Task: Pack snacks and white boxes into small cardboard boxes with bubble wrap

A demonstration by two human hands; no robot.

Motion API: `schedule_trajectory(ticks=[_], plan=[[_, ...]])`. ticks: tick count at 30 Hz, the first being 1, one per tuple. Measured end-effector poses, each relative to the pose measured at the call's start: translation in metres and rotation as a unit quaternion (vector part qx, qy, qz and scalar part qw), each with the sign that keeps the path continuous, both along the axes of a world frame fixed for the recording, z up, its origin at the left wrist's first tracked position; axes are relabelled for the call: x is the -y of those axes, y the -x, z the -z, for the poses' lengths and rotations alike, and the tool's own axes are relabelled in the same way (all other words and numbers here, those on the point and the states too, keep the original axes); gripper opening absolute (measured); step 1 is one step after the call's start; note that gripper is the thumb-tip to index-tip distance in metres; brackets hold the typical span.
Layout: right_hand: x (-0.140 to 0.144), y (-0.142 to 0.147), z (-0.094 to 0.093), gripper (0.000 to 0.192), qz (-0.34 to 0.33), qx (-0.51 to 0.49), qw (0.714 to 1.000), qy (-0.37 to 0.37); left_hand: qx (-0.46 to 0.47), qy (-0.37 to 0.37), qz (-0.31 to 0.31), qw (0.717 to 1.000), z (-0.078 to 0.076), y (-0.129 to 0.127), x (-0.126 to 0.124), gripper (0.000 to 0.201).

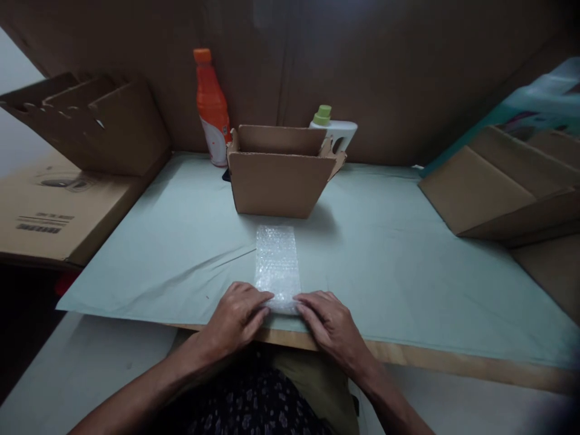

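A strip of clear bubble wrap (277, 260) lies on the pale green cloth, its near end rolled or folded at the table's front edge. My left hand (239, 315) pinches the left end of that roll between thumb and fingers. At the right end, my right hand (328, 320) grips it the same way. Whether anything is inside the roll cannot be made out. Just beyond the strip's far end stands an open cardboard box (277, 184) with its flaps up.
Behind the box stand an orange bottle (212, 109) and a white bottle with a green cap (322, 115). Cardboard boxes sit at the left (113, 127) and right (489, 187). The cloth (385, 272) covers a wooden-edged table, with cardboard walls behind.
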State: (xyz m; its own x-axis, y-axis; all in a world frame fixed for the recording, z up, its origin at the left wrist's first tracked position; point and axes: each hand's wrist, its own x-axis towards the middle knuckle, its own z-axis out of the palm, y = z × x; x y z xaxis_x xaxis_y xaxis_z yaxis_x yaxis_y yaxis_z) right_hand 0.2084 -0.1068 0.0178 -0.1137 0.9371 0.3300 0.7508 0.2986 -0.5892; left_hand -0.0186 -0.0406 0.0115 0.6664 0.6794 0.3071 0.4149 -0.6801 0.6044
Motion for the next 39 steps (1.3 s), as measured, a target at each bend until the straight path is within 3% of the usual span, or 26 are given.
schedule_trajectory(ticks=[2,5,7,11,13,15,18,20,23,26,29,33,35,39], plan=[[0.003,-0.001,-0.003,0.02,0.038,-0.027,0.999,0.0,-0.005,0.041,-0.038,0.998,0.0,-0.001,-0.002,0.024],[0.008,-0.002,-0.003,0.025,0.074,0.002,0.994,-0.084,-0.006,0.052,-0.092,0.994,0.005,-0.005,-0.008,0.028],[0.009,0.0,-0.001,0.025,0.044,0.057,0.99,-0.122,-0.011,0.028,-0.107,0.994,0.009,-0.011,-0.012,0.03],[0.0,0.005,0.003,0.023,-0.03,0.141,0.986,-0.088,-0.029,-0.033,-0.134,0.99,0.009,-0.016,-0.012,0.033],[-0.004,0.006,0.002,0.025,-0.031,0.137,0.987,-0.076,-0.016,-0.062,-0.119,0.991,0.004,-0.012,-0.007,0.032],[-0.007,0.005,-0.001,0.027,-0.038,0.103,0.992,-0.059,-0.002,-0.07,-0.063,0.996,-0.003,-0.005,0.0,0.033],[-0.009,0.001,-0.006,0.029,-0.05,0.038,0.998,0.0,0.004,-0.03,0.004,1.0,-0.008,0.003,0.005,0.032],[-0.009,0.0,-0.008,0.029,-0.03,0.023,0.999,0.022,0.009,-0.003,-0.008,1.0,-0.006,0.002,0.001,0.032],[-0.01,0.001,-0.007,0.029,0.025,0.059,0.997,-0.031,-0.009,-0.004,-0.065,0.998,0.003,-0.008,-0.012,0.031],[-0.01,0.005,-0.004,0.029,0.009,0.12,0.99,-0.071,-0.032,-0.031,-0.11,0.993,0.009,-0.018,-0.023,0.034],[-0.011,0.008,-0.002,0.027,-0.023,0.152,0.987,-0.056,-0.011,-0.068,-0.093,0.993,0.007,-0.017,-0.021,0.033],[-0.012,0.008,-0.005,0.03,-0.02,0.059,0.998,0.006,0.014,-0.041,-0.019,0.999,0.001,-0.004,-0.011,0.033],[-0.013,0.008,-0.006,0.029,-0.016,0.027,0.999,0.03,0.009,-0.016,-0.025,1.0,-0.001,-0.002,-0.01,0.034],[-0.016,0.008,-0.001,0.03,0.037,0.082,0.995,-0.035,-0.059,-0.036,-0.093,0.993,0.001,-0.01,-0.021,0.037]])
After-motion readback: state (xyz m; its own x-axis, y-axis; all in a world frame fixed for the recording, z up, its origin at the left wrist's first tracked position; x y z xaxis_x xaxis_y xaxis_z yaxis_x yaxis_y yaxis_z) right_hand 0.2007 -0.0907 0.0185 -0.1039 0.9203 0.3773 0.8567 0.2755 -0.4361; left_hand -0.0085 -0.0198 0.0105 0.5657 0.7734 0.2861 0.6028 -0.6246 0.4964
